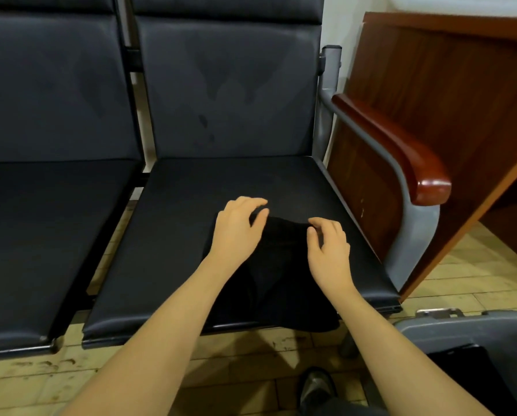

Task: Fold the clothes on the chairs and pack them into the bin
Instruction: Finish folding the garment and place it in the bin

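Note:
A black garment [276, 274] lies on the seat of the right-hand chair [191, 223], its near edge hanging over the seat's front. My left hand [236, 231] hovers over the garment's far left corner with curled fingers, and I cannot tell whether it pinches the cloth. My right hand [329, 247] pinches the garment's far edge between thumb and fingers. The grey bin [449, 325] stands on the floor at the lower right, with dark cloth [461, 370] inside it.
A second black chair [41, 235] adjoins on the left. A wooden armrest [401, 151] on a grey frame borders the right chair, with a brown wooden desk panel [446, 85] behind it. My shoe [317, 388] is on the tiled floor.

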A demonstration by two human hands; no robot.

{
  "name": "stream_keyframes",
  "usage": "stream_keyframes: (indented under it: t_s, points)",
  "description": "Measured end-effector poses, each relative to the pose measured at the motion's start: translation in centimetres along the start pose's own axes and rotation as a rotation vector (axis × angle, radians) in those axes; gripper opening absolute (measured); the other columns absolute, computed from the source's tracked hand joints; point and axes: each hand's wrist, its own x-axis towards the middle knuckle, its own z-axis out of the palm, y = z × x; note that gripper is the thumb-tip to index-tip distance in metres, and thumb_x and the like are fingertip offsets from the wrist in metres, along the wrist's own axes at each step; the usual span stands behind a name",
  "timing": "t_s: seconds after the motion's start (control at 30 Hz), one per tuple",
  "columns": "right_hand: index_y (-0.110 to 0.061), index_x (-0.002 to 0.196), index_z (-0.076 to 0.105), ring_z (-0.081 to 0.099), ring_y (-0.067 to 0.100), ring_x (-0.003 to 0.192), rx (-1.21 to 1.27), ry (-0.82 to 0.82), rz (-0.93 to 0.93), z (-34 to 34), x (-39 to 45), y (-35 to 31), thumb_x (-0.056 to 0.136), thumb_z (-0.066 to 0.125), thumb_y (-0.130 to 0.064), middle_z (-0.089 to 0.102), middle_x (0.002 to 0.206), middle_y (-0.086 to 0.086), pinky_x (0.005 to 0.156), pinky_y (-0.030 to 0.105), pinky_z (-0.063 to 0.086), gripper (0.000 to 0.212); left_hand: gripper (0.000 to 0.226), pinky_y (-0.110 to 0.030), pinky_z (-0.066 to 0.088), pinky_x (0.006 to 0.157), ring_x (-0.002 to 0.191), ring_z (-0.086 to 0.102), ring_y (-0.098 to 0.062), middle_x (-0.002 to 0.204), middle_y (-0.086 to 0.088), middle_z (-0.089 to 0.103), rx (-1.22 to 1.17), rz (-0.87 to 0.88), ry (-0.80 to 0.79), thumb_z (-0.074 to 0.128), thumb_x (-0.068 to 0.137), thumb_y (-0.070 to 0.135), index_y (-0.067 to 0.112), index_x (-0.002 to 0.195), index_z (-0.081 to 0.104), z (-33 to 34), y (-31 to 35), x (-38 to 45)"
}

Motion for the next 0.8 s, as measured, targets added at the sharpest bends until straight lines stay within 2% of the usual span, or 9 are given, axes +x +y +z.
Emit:
stream_keyframes:
  t_s: [0.1, 0.2, 0.3, 0.37, 0.43, 0.57, 0.63, 0.73, 0.8]
  points:
    - [-0.021, 0.123, 0.059, 0.049, 0.012, 0.118, -0.096, -0.045, -0.124, 0.4, 0.3, -1.2, 0.100, 0.042, -0.026, 0.055, 0.124, -0.006, 0.099, 0.029, 0.030, 0.028, 0.029, -0.033, 0.037, 0.100, 0.118, 0.050, -0.016, 0.123, 0.004, 0.061, 0.163, 0.061, -0.092, 0.050, 0.097, 0.024, 0.019, 0.123, 0.061, -0.6, -1.5, -0.7]
    - [-0.024, 0.136, 0.050, 0.043, 0.013, 0.129, -0.245, -0.234, -0.204, 1.7, 0.1, -1.8, 0.102, 0.036, -0.035, 0.049, 0.140, -0.006, 0.105, 0.031, 0.028, 0.039, 0.036, -0.032, 0.027, 0.111, 0.136, 0.036, -0.014, 0.141, 0.004, 0.049, 0.187, 0.023, -0.291, 0.040, 0.101, 0.031, 0.021, 0.133, 0.054, -0.5, -2.9, -1.6]
    - [-0.029, 0.149, 0.028, 0.013, 0.011, 0.146, -0.507, -0.381, -0.066, 2.6, 0.1, -0.8, 0.102, 0.019, -0.046, 0.021, 0.157, -0.009, 0.116, 0.033, 0.007, 0.051, 0.047, -0.029, 0.006, 0.118, 0.144, 0.009, -0.006, 0.156, 0.012, 0.020, 0.212, -0.056, -0.483, 0.023, 0.101, 0.045, 0.031, 0.146, 0.031, 0.0, -3.9, -2.5]
    - [-0.030, 0.152, 0.014, -0.002, 0.012, 0.147, -0.585, -0.425, 0.029, 2.8, 0.3, -0.3, 0.101, 0.010, -0.048, 0.005, 0.160, -0.009, 0.117, 0.037, -0.007, 0.055, 0.050, -0.029, -0.002, 0.118, 0.145, -0.001, -0.004, 0.157, 0.014, 0.010, 0.266, -0.067, -0.520, 0.017, 0.101, 0.049, 0.035, 0.148, 0.022, 0.0, -4.4, -2.6]
    - [-0.031, 0.152, 0.010, -0.007, 0.012, 0.147, -0.595, -0.440, 0.061, 3.1, 0.9, -0.3, 0.101, 0.007, -0.050, 0.000, 0.160, -0.010, 0.115, 0.038, -0.013, 0.055, 0.050, -0.029, -0.004, 0.117, 0.145, -0.004, -0.005, 0.158, 0.014, 0.006, 0.303, -0.086, -0.515, 0.015, 0.100, 0.050, 0.036, 0.149, 0.018, 0.0, -4.7, -2.1]
    - [-0.035, 0.151, 0.014, -0.005, 0.009, 0.147, -0.569, -0.451, 0.038, 3.5, 2.5, -0.2, 0.102, 0.008, -0.046, 0.005, 0.160, -0.013, 0.115, 0.041, -0.014, 0.051, 0.050, -0.029, -0.003, 0.117, 0.145, -0.002, -0.005, 0.158, 0.013, 0.008, 0.284, -0.109, -0.468, 0.014, 0.101, 0.048, 0.035, 0.149, 0.021, 0.1, -5.5, -1.4]
    - [-0.037, 0.149, 0.022, 0.000, 0.007, 0.146, -0.513, -0.438, 0.058, 3.4, 3.1, -0.1, 0.102, 0.010, -0.045, 0.011, 0.159, -0.015, 0.116, 0.042, -0.012, 0.049, 0.048, -0.026, 0.000, 0.117, 0.144, 0.005, -0.004, 0.156, 0.011, 0.018, 0.140, -0.132, -0.427, 0.017, 0.102, 0.044, 0.030, 0.147, 0.028, -0.3, -5.7, -1.2]
    - [-0.039, 0.142, 0.038, 0.011, 0.006, 0.145, -0.450, -0.371, 0.056, 3.4, 3.2, -0.4, 0.102, 0.023, -0.046, 0.024, 0.155, -0.016, 0.115, 0.044, -0.008, 0.044, 0.045, -0.017, 0.008, 0.111, 0.142, 0.018, -0.005, 0.151, 0.007, 0.034, -0.144, -0.206, -0.363, 0.026, 0.103, 0.037, 0.022, 0.143, 0.040, -1.4, -5.9, -1.2]
    - [-0.041, 0.135, 0.047, 0.023, 0.005, 0.140, -0.364, -0.304, 0.014, 3.4, 2.7, -0.9, 0.100, 0.035, -0.046, 0.037, 0.149, -0.018, 0.112, 0.040, -0.002, 0.038, 0.043, -0.016, 0.009, 0.110, 0.143, 0.018, -0.007, 0.152, 0.004, 0.033, -0.070, -0.149, -0.378, 0.031, 0.103, 0.034, 0.021, 0.142, 0.041, -2.2, -6.0, -1.7]
